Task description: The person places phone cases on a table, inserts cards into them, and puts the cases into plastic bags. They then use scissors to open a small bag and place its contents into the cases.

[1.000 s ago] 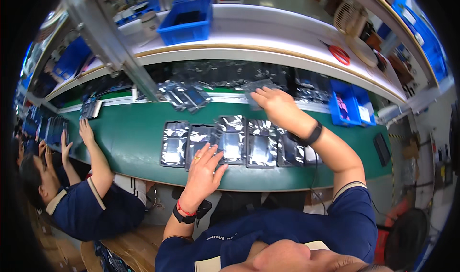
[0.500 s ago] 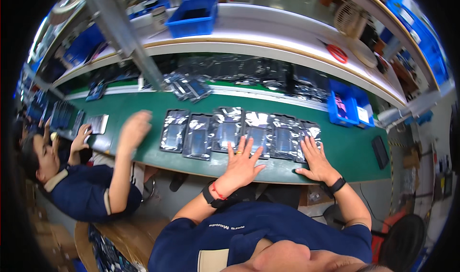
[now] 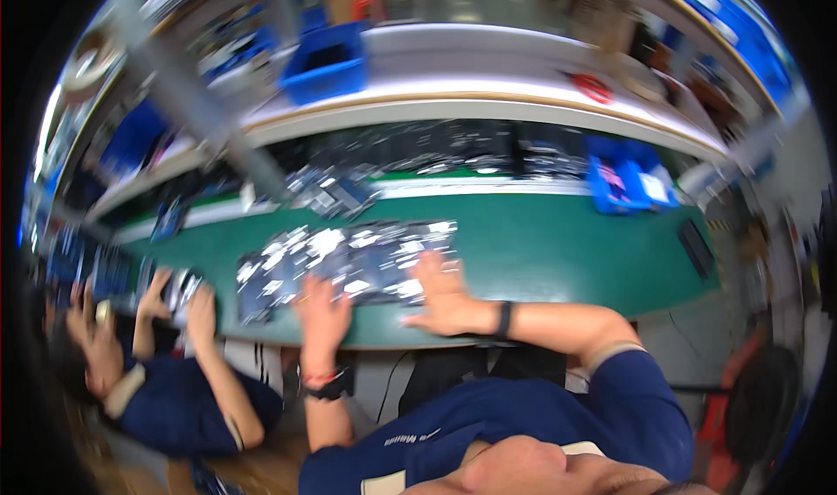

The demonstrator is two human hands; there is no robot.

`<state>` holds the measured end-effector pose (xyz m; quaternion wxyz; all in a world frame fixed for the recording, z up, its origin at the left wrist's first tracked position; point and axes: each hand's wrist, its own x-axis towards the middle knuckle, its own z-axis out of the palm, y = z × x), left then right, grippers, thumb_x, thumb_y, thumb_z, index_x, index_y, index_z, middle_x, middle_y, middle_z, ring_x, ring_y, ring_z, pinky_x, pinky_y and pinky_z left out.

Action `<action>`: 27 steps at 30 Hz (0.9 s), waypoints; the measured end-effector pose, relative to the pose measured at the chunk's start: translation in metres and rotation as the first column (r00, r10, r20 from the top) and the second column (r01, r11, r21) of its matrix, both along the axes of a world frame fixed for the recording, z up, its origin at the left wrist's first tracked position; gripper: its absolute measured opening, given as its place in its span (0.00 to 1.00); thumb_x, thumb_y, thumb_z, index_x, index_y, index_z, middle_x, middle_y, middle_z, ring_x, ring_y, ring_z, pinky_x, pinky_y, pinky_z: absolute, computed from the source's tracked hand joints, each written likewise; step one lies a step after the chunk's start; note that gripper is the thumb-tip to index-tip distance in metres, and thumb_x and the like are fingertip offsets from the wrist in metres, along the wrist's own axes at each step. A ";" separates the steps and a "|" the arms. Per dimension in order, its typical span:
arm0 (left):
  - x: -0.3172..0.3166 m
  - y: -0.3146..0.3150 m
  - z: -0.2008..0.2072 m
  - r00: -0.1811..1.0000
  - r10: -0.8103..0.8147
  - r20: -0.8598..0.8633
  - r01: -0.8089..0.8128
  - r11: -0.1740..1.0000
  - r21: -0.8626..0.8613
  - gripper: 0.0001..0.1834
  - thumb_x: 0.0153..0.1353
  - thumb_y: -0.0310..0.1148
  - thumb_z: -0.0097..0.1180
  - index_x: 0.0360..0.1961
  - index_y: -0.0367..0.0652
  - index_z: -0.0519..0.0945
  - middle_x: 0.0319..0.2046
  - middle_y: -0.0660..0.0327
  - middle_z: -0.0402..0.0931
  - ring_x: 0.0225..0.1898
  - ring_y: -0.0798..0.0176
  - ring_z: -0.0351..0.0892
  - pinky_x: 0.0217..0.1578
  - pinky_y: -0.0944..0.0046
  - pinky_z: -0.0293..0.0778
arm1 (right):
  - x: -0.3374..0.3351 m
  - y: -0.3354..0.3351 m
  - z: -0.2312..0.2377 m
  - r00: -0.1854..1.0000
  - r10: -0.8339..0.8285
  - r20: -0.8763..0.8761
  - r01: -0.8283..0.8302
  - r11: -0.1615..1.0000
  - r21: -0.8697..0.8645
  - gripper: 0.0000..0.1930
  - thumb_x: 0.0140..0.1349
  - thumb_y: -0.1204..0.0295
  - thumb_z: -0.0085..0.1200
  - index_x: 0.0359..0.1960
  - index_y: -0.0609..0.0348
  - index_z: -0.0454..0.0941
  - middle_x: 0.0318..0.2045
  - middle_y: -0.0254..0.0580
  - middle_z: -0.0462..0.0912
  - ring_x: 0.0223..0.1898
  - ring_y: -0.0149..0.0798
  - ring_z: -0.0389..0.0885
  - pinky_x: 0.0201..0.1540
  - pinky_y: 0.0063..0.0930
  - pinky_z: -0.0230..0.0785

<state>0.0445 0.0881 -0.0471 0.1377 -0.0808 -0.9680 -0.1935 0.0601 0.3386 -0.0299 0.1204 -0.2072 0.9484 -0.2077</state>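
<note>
A row of flat dark items in shiny clear plastic bags lies on the green tabletop, smeared by motion. On the near edge of the row's middle rests my left hand, its fingers stretched out over the bags. My right hand lies flat against the row's right end, fingers extended and thumb apart. Neither hand grips anything; both touch the bags from above. What the bags contain is too blurred to make out.
More bagged items are heaped behind the row, under a shelf. Blue bins stand back right, near a dark flat object. A blue bin sits on the shelf. At left, a co-worker's hands work at the table.
The row of bagged items has slid left along the table, bunched closer together, with both my hands moving left on it. The co-worker's raised hand has come down.
</note>
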 end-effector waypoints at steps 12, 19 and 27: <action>0.000 -0.055 0.012 0.990 0.020 -0.141 -0.023 1.000 -0.019 0.13 0.61 0.33 0.48 0.37 0.32 0.75 0.48 0.38 0.68 0.52 0.38 0.65 0.52 0.49 0.61 | -0.029 0.086 0.051 0.704 -0.283 -0.651 0.135 0.954 -0.269 0.27 0.45 0.63 0.60 0.48 0.58 0.70 0.46 0.48 0.72 0.50 0.52 0.67 0.51 0.55 0.55; 0.010 0.008 0.010 0.979 -0.183 -0.088 0.182 0.983 -0.020 0.10 0.60 0.32 0.50 0.37 0.35 0.76 0.49 0.41 0.68 0.54 0.39 0.64 0.54 0.49 0.60 | 0.042 0.456 0.035 0.013 -0.657 -0.754 0.876 0.371 -0.308 0.10 0.48 0.69 0.56 0.29 0.62 0.73 0.32 0.52 0.76 0.37 0.53 0.75 0.37 0.46 0.69; 0.028 0.100 0.067 0.961 -0.263 -0.082 0.262 0.965 -0.028 0.10 0.55 0.27 0.53 0.36 0.33 0.76 0.44 0.45 0.72 0.49 0.42 0.69 0.49 0.52 0.65 | 0.104 0.607 -0.010 -0.219 -0.926 -0.307 0.969 -0.242 0.040 0.33 0.61 0.54 0.43 0.66 0.46 0.47 0.68 0.43 0.38 0.69 0.48 0.36 0.62 0.57 0.44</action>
